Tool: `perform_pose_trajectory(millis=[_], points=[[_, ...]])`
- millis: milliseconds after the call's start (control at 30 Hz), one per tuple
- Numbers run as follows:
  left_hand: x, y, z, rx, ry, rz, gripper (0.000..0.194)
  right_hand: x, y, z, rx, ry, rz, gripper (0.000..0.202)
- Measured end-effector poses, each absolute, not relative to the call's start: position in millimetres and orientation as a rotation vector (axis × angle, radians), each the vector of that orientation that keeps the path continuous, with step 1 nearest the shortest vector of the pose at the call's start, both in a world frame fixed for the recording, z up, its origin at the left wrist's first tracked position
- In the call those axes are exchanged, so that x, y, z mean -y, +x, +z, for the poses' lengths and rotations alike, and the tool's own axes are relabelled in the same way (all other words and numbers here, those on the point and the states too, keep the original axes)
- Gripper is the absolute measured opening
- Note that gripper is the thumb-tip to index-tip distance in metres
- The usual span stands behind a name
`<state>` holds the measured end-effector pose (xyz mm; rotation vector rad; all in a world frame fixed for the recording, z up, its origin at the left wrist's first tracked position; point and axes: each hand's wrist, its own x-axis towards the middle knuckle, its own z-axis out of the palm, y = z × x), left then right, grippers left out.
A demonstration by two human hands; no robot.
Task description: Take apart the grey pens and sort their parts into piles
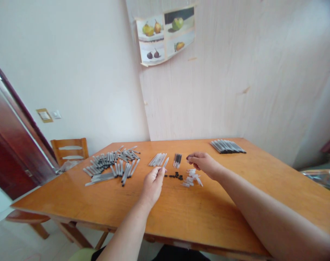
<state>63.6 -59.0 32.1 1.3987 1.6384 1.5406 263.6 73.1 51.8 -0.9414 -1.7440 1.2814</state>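
My left hand (153, 181) is closed on a pale pen barrel (166, 162) that points up and away from its fingertips. My right hand (201, 163) is pinched closed above the table, to the right of the dark refills (177, 160); what it holds, if anything, is too small to tell. Clear barrels (157, 159) lie beyond my left hand. Small black plugs (177, 175) lie between my hands. Translucent white caps (192, 178) are scattered just below my right hand.
The wooden table (181, 210) bears a big pile of pens (107, 163) on the left and a neat row of pens (227, 146) at the back right. A wooden chair (69, 148) stands beyond the left edge. Fruit pictures (165, 35) hang on the wall.
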Motion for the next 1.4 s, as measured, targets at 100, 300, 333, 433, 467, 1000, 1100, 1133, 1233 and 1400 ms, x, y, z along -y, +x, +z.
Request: perform_pose_trajectory(millis=[100,300,333,433,467,1000,1100,1133,1233,1400], points=[[60.5,61.3,32.3,-1.673,1.414,1.555,0.043,-73.8,263.4,45.8,1.939,-1.065,1.185,0.011],[60.5,60.0,31.3,-1.674,1.372,1.618,0.039,-79.7,265.9,35.6,2.232,-1.120,0.798,0.011],[60.4,60.1,31.3,-1.673,1.371,1.620,0.039,-81.5,266.0,33.3,2.256,-1.120,0.774,0.012],[60.4,60.3,31.7,-1.663,1.358,1.630,0.039,-86.7,266.5,28.0,2.301,-1.109,0.720,0.016],[60.6,60.4,32.0,-1.657,1.350,1.636,0.039,-87.9,266.7,27.4,2.306,-1.103,0.700,0.016],[57.3,55.8,34.6,-1.189,0.892,1.727,0.031,-42.8,241.6,42.7,2.179,-0.950,0.689,0.028],[58.3,56.7,37.1,-1.119,0.849,1.719,0.029,-26.2,232.2,43.3,2.206,-0.860,0.824,0.028],[58.6,57.2,37.5,-1.094,0.844,1.717,0.029,-22.0,229.6,42.3,2.217,-0.843,0.872,0.028],[59.2,58.2,37.1,-1.027,0.837,1.715,0.028,-14.6,224.0,36.8,2.244,-0.799,0.951,0.028],[58.3,58.1,34.2,-0.971,0.837,1.736,0.029,-12.9,219.8,28.7,2.273,-0.736,1.023,0.032]])
